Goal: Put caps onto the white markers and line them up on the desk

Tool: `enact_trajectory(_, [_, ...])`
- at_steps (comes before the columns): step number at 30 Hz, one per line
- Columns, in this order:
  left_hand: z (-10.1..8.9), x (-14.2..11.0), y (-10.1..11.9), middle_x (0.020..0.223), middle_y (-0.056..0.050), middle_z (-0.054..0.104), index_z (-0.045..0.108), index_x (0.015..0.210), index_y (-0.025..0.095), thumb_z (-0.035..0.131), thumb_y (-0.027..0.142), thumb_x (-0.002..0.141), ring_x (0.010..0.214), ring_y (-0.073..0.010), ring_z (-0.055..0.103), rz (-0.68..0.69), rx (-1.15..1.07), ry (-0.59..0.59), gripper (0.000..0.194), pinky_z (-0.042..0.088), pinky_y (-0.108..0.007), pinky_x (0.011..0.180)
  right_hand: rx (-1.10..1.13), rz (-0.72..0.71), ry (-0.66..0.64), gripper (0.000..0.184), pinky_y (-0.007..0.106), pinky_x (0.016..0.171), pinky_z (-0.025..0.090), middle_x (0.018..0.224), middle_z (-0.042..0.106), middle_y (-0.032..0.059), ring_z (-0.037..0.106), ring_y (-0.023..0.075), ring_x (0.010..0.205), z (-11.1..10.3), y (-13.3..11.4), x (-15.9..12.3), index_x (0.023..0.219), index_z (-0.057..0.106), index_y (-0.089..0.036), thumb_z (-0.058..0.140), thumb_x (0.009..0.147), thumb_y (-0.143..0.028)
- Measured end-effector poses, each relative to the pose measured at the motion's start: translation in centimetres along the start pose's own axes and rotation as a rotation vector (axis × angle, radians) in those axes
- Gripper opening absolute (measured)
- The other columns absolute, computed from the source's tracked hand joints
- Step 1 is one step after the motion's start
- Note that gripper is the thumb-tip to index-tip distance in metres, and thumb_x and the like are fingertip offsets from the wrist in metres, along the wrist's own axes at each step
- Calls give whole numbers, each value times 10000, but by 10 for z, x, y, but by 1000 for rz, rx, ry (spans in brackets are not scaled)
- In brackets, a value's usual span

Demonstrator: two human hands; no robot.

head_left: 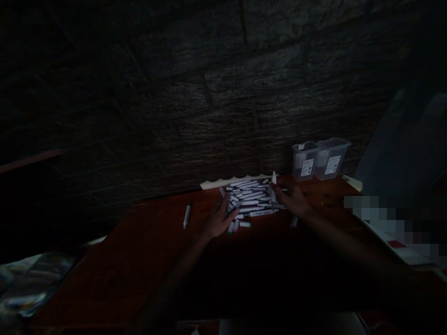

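From where I stand, the pile of white markers (249,203) lies between the two hands, on the wooden table (146,242). Most markers have their long axis from left to right, so their ends face the hands. The left hand (219,218) is at the left ends, with thumb and fingers spread apart. The right hand (291,196) is at the right ends, its fingertips by a pale upright piece (274,180); in this darkness I cannot tell if they grip it. Behind the pile are a wavy white strip (230,180) and the wall (223,130), so the room is small there. Toward the left, only a single marker (187,216) interrupts the wide bare wood.
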State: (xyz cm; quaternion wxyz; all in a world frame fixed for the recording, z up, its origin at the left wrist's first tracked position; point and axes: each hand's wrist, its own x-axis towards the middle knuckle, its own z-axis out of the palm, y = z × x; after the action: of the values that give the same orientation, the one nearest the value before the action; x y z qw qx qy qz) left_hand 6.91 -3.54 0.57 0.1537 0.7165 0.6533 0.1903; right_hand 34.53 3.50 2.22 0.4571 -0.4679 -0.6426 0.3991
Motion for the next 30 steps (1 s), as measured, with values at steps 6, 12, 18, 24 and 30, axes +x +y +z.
enact_trajectory(6, [9, 2, 6, 1607, -99, 191, 224, 1535, 227, 346, 636, 920, 1486, -258, 144, 115, 13, -57, 748, 182, -424, 1198, -76, -68, 22, 464, 264, 589, 522, 855, 699, 59, 651, 166, 668, 4, 6, 4, 1031, 659, -163, 525, 856, -571])
enact_trajectory(12, [-4, 0, 12, 1568, -93, 310, 291, 1508, 188, 270, 535, 975, 1458, -213, 252, 137, -17, 76, 636, 206, -389, 1197, -84, -172, -11, 370, 265, 609, 528, 881, 703, 45, 659, 165, 681, 8, -4, -6, 998, 645, -202, 538, 872, -533])
enact_trajectory(18, [-22, -6, 28, 987, -69, 715, 664, 1153, 179, 306, 514, 977, 922, -193, 648, 119, -266, 356, 521, 484, -297, 874, -267, -568, -60, 261, 315, 781, 533, 1009, 701, 70, 666, 189, 848, 17, -23, -25, 1066, 666, -223, 559, 917, -408])
enact_trajectory(24, [-16, -8, 51, 542, 8, 560, 727, 834, 143, 519, 602, 861, 479, -95, 424, 84, -784, 134, 504, 362, -225, 500, -480, -783, -275, 303, 300, 832, 527, 1097, 704, 46, 670, 184, 973, 29, -24, -38, 1236, 625, -307, 479, 971, -316])
enact_trajectory(30, [-7, -1, 47, 652, 9, 599, 720, 915, 139, 734, 494, 734, 525, -66, 456, -18, -1052, 73, 399, 347, -188, 505, -604, -841, -307, 343, 296, 802, 547, 1138, 698, 48, 680, 184, 970, 33, -30, -42, 1280, 604, -318, 456, 975, -268])
